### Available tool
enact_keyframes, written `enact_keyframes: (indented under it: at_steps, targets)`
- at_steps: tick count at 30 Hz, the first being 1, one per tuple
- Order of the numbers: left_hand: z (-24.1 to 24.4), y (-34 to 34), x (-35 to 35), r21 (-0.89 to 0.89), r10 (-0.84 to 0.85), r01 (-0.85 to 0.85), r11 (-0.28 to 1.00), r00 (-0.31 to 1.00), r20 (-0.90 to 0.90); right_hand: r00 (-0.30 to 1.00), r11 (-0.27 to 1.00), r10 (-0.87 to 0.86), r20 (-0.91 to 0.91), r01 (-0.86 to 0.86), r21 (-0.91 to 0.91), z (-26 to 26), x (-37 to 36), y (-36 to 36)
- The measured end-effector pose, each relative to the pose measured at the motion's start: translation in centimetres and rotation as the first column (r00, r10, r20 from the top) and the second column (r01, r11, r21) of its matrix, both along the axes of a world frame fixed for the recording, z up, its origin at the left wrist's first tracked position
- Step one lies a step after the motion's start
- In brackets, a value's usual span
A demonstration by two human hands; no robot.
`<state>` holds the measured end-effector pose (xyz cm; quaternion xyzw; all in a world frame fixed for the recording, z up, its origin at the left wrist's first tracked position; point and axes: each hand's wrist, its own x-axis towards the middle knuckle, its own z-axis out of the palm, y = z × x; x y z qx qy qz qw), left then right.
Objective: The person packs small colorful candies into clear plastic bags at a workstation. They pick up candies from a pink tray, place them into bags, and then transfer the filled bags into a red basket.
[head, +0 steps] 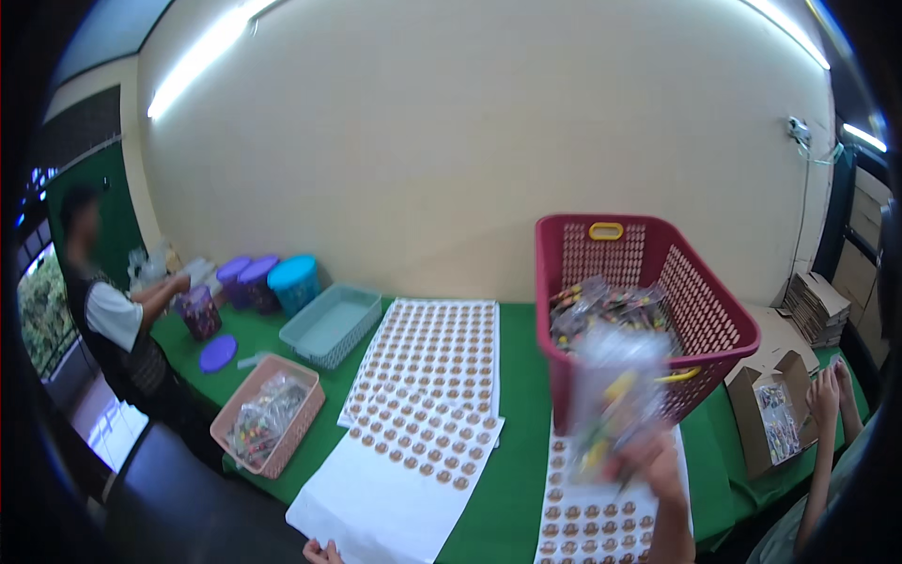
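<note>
My right hand (648, 462) grips a clear plastic bag of small colourful items (620, 409), blurred, in front of the maroon plastic basket (719, 345). Similar clear bags (606, 310) lie heaped inside that basket. Only the fingers of my left hand (323, 552) show, at the bottom edge by the near end of a white sticker sheet (394, 493); whether they hold its edge is unclear. That sheet, with round brown stickers on its far part, overlaps a stack of sticker sheets (444, 338). Another sticker sheet (599, 518) lies partly below my right hand and the bag.
On the green-covered table stand a pink basket of bags (306, 416), a pale green basket (331, 324) and lidded tubs (292, 282). A person (127, 310) handles a tub at left. At right, another person's hands (828, 391) are near an open cardboard box (757, 437).
</note>
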<state>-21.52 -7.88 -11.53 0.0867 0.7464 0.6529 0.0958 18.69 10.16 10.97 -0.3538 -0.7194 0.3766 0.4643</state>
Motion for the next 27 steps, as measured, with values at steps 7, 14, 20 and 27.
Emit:
enact_keyframes:
  at_steps: [7, 14, 20, 27]
  targets:
    - [-5.1, -1.6, -3.6, -0.298, 0.059, -0.030, 0.954, 0.994, 0.089, 0.616, 0.947, 0.047, -0.787, -0.278, -0.161, 3.4, -6.3, 2.3]
    - [-5.1, -1.2, 1.7, -0.005, -0.378, 0.414, 0.910, 0.837, 0.397, 0.900, 0.532, 0.436, 0.006, -0.252, -0.809, -17.1, -14.3, -6.2]
    - [-2.7, -3.4, 6.3, 0.016, -0.424, 0.460, 0.888, 0.805, 0.416, 0.987, 0.569, 0.086, 0.139, 0.066, -0.820, -22.1, -15.7, -9.4]
    - [-4.3, -2.8, 6.1, -0.026, -0.529, 0.627, 0.778, 0.678, 0.511, 0.962, 0.857, -0.031, 0.271, 0.165, -0.488, -24.1, -15.2, -9.0]
